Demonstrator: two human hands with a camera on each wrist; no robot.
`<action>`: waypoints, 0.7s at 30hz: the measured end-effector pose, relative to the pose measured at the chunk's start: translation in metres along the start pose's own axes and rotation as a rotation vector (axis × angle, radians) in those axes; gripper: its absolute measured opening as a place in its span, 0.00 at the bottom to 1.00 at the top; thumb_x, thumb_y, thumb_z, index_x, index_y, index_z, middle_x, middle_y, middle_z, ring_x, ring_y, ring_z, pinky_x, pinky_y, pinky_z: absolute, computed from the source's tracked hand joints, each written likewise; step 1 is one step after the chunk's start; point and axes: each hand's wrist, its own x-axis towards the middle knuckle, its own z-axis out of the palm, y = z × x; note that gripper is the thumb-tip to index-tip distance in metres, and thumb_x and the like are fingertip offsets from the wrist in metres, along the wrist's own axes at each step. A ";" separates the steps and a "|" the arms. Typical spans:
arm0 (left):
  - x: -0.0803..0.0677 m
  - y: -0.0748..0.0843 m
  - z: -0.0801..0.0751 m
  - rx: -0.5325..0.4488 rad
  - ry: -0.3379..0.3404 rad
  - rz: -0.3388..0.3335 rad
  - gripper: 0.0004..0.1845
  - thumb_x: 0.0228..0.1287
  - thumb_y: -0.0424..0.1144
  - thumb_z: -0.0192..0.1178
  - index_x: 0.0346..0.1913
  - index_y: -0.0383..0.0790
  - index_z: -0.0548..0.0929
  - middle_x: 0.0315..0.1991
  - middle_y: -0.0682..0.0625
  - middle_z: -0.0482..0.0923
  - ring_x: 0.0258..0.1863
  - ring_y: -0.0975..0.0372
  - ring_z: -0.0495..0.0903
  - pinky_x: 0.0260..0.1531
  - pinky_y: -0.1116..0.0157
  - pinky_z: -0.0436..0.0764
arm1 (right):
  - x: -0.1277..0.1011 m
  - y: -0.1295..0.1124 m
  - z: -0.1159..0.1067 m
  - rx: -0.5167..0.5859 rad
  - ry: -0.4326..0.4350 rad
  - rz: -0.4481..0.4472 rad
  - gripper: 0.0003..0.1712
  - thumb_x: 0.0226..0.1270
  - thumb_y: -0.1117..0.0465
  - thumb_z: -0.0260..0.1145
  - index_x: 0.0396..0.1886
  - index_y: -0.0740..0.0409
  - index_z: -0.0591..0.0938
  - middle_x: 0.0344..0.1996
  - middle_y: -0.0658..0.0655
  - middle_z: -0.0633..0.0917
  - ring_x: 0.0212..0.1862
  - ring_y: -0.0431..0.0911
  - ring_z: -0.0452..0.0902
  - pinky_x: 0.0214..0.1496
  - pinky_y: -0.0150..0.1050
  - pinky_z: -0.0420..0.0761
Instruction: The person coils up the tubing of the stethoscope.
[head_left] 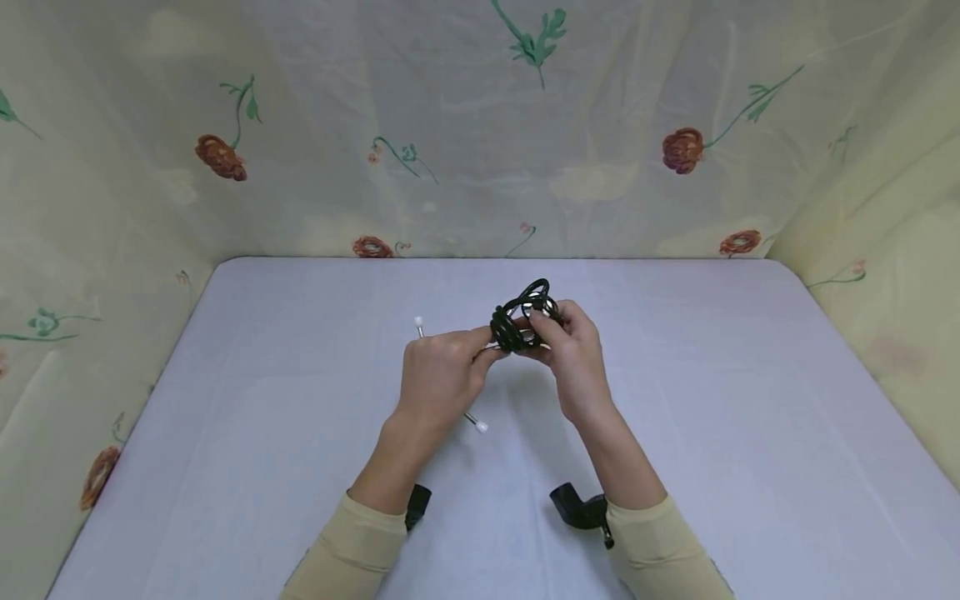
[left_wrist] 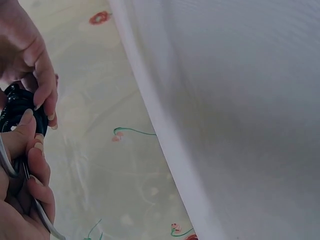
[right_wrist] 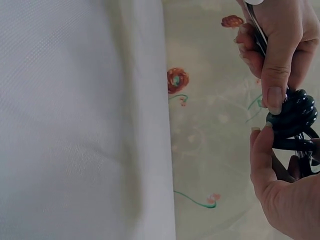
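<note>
A stethoscope with dark, glossy tubing [head_left: 508, 332] is held up over the table between both hands. The tubing is wound into a tight bundle, with a loop standing up at its top and shiny metal showing among the turns. My left hand [head_left: 442, 372] grips the metal ear tubes [left_wrist: 44, 220] beside the bundle. White ear tips [head_left: 482, 427] stick out on either side of that hand. From the right, my right hand [head_left: 576, 354] pinches the coiled tubing [right_wrist: 295, 117] between thumb and fingers. Fingers hide part of the coil in both wrist views.
A white cloth covers the table [head_left: 262, 433]. Flower-printed curtains [head_left: 465, 167] hang behind it and along both sides. Black wrist-camera mounts [head_left: 577, 507] sit at the cuffs of the beige sleeves [head_left: 348, 542].
</note>
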 end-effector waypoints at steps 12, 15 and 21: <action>0.000 -0.002 0.001 -0.006 -0.008 -0.009 0.08 0.56 0.50 0.71 0.34 0.52 0.89 0.20 0.58 0.86 0.14 0.69 0.73 0.14 0.70 0.62 | -0.001 -0.002 -0.002 0.022 -0.028 0.025 0.06 0.74 0.62 0.54 0.40 0.62 0.71 0.40 0.56 0.85 0.44 0.46 0.85 0.45 0.41 0.86; 0.000 -0.003 0.001 -0.007 -0.018 -0.013 0.08 0.56 0.50 0.71 0.34 0.51 0.89 0.19 0.58 0.85 0.14 0.68 0.72 0.14 0.69 0.62 | 0.000 -0.002 -0.004 0.002 -0.034 0.028 0.07 0.74 0.61 0.55 0.41 0.62 0.71 0.40 0.56 0.85 0.41 0.45 0.86 0.45 0.41 0.86; 0.000 -0.004 0.000 -0.003 -0.054 -0.033 0.09 0.57 0.51 0.70 0.35 0.52 0.89 0.19 0.59 0.85 0.14 0.69 0.71 0.15 0.69 0.62 | 0.002 -0.002 -0.008 -0.086 -0.052 0.035 0.11 0.74 0.59 0.56 0.46 0.63 0.73 0.42 0.59 0.86 0.39 0.43 0.86 0.44 0.41 0.86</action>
